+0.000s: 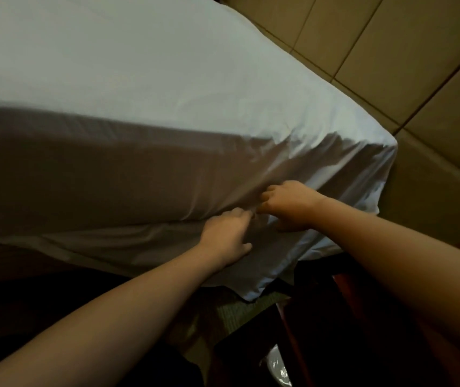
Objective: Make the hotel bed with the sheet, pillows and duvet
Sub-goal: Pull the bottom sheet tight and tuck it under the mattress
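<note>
A white sheet (128, 79) covers the mattress and hangs down its near side in shadow. Near the right corner of the bed the cloth is gathered into folds, and a loose flap (254, 286) hangs below the mattress edge. My left hand (227, 237) grips the sheet at the lower seam of the mattress, fingers dug into the cloth. My right hand (288, 203) sits just above and to the right, fingers curled round a bunch of the same sheet. The two hands almost touch. No pillows or duvet are in view.
A padded beige headboard (390, 57) with dark seams runs behind the bed on the right. A dark reddish wooden bedside unit (335, 317) stands close below the corner. A clear plastic item (277, 367) lies at the bottom. The floor is dark.
</note>
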Available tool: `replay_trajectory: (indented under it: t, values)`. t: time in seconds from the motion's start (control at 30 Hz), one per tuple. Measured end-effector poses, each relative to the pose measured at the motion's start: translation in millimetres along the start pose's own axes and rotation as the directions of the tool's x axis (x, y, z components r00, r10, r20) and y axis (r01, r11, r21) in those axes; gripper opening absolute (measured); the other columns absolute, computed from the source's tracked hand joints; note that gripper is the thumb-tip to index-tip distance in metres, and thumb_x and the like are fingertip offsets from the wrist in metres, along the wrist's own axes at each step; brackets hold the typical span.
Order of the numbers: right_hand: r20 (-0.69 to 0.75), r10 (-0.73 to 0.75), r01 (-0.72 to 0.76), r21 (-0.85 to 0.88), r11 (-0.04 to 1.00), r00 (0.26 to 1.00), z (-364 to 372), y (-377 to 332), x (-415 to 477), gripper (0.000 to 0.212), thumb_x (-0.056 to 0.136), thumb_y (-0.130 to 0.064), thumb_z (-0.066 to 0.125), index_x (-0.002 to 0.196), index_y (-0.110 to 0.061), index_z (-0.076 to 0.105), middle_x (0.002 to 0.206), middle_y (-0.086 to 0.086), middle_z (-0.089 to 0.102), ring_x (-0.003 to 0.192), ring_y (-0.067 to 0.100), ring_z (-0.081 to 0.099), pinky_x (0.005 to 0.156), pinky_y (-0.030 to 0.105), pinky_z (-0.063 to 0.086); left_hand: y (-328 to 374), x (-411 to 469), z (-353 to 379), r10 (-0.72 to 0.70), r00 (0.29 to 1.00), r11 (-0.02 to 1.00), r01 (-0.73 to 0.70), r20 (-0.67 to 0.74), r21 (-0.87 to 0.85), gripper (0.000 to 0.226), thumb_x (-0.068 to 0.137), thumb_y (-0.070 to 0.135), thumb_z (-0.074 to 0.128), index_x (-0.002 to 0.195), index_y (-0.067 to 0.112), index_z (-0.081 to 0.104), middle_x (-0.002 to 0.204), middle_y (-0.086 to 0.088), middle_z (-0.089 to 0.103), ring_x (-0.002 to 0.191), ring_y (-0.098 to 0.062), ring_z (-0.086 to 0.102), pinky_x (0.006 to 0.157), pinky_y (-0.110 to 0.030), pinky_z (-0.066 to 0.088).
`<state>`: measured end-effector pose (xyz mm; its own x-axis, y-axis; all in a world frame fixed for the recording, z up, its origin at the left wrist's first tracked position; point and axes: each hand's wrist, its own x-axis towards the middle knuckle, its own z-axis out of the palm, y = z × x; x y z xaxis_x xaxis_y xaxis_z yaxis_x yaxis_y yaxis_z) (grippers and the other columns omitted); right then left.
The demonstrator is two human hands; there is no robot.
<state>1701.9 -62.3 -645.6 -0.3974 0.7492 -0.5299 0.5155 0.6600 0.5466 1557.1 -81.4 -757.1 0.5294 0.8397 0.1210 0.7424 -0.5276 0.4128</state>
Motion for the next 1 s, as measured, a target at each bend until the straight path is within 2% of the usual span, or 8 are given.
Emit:
replay_trajectory:
  t: [0.13, 0.3, 0.37, 0.43, 0.6, 0.73, 0.87, 1.0]
  values:
    - [-0.149, -0.041, 0.022, -0.122, 0.992, 0.988, 31, 17, -6, 0.039, 0.083, -0.032, 0.064, 0.121, -0.027, 0.061, 0.122, 0.0, 0.054, 0.112, 0.023, 0.051, 0.086, 0.035, 0.042, 16, 13, 12, -0.042, 0.994, 0.994, 0.052, -0.104, 0.096, 0.058, 0.079, 0.042, 0.067, 0.128, 0.022, 0.044, 0.124, -0.001, 0.048, 0.111, -0.021, 0.052, 0.082, -0.038, 0.049]
    - [-0.333, -0.079, 0.02, -0.176, 0.984, 0.939, 49, 37, -1, 0.02, 0.053, -0.019, 0.084, 0.067, -0.025, 0.07, 0.083, 0.0, 0.067, 0.076, 0.023, 0.063, 0.06, 0.031, 0.048, 24, 27, 21, -0.068, 0.98, 0.978, 0.103, -0.189, 0.179, 0.039, 0.081, 0.038, 0.065, 0.11, 0.016, 0.052, 0.105, -0.005, 0.055, 0.091, -0.027, 0.058, 0.062, -0.036, 0.042]
    - [-0.353, -0.083, 0.036, -0.138, 0.99, 0.932, 52, 40, 2, 0.02, 0.058, -0.017, 0.083, 0.072, -0.023, 0.07, 0.084, 0.0, 0.069, 0.078, 0.022, 0.066, 0.061, 0.031, 0.049, 24, 33, 20, -0.074, 0.965, 0.978, 0.119, -0.251, 0.17, 0.026, 0.087, 0.035, 0.059, 0.103, 0.014, 0.057, 0.097, -0.007, 0.058, 0.083, -0.03, 0.061, 0.058, -0.035, 0.041]
    - [-0.381, -0.071, 0.048, -0.069, 0.996, 0.922, 58, 41, 4, 0.023, 0.066, -0.015, 0.079, 0.085, -0.021, 0.07, 0.09, 0.0, 0.07, 0.083, 0.023, 0.066, 0.066, 0.032, 0.05, 25, 38, 19, -0.083, 0.975, 0.971, 0.126, -0.208, 0.204, 0.027, 0.092, 0.038, 0.051, 0.108, 0.017, 0.055, 0.105, -0.005, 0.057, 0.092, -0.028, 0.06, 0.063, -0.034, 0.037]
    - [-0.402, -0.003, 0.036, 0.074, 0.997, 0.915, 61, 42, 7, 0.03, 0.087, -0.012, 0.058, 0.116, -0.019, 0.058, 0.114, 0.002, 0.066, 0.105, 0.025, 0.061, 0.084, 0.038, 0.051, 38, 46, 18, -0.131, 0.983, 0.969, 0.154, -0.127, 0.196, 0.052, 0.082, 0.053, 0.059, 0.117, 0.018, 0.044, 0.114, -0.002, 0.054, 0.1, -0.025, 0.058, 0.067, -0.034, 0.037]
    - [-0.336, 0.013, 0.026, 0.111, 0.993, 0.942, 65, 47, 9, 0.031, 0.09, -0.015, 0.055, 0.12, -0.02, 0.055, 0.115, 0.003, 0.065, 0.108, 0.026, 0.058, 0.084, 0.036, 0.05, 41, 60, 12, -0.134, 0.988, 0.971, 0.145, -0.07, 0.191, 0.023, 0.092, 0.025, 0.052, 0.113, 0.016, 0.054, 0.112, -0.005, 0.06, 0.101, -0.027, 0.059, 0.072, -0.034, 0.044]
    - [-0.213, 0.023, 0.032, 0.253, 0.967, 0.977, 75, 60, 0, 0.024, 0.09, -0.024, 0.058, 0.114, -0.028, 0.062, 0.106, 0.001, 0.064, 0.1, 0.025, 0.06, 0.078, 0.036, 0.051, 54, 71, 23, 0.006, 0.999, 0.994, -0.012, 0.052, 0.111, 0.022, 0.091, 0.023, 0.053, 0.11, 0.016, 0.058, 0.111, -0.009, 0.063, 0.103, -0.031, 0.059, 0.077, -0.039, 0.045]
    - [-0.179, 0.066, -0.023, 0.229, 0.973, 0.982, 68, 61, 5, 0.024, 0.093, -0.024, 0.056, 0.114, -0.034, 0.061, 0.11, -0.003, 0.063, 0.101, 0.022, 0.059, 0.073, 0.032, 0.05, 46, 82, 14, -0.095, 0.983, 0.993, 0.083, 0.154, 0.082, 0.02, 0.092, 0.023, 0.053, 0.109, 0.014, 0.058, 0.113, -0.011, 0.061, 0.104, -0.032, 0.058, 0.077, -0.037, 0.045]
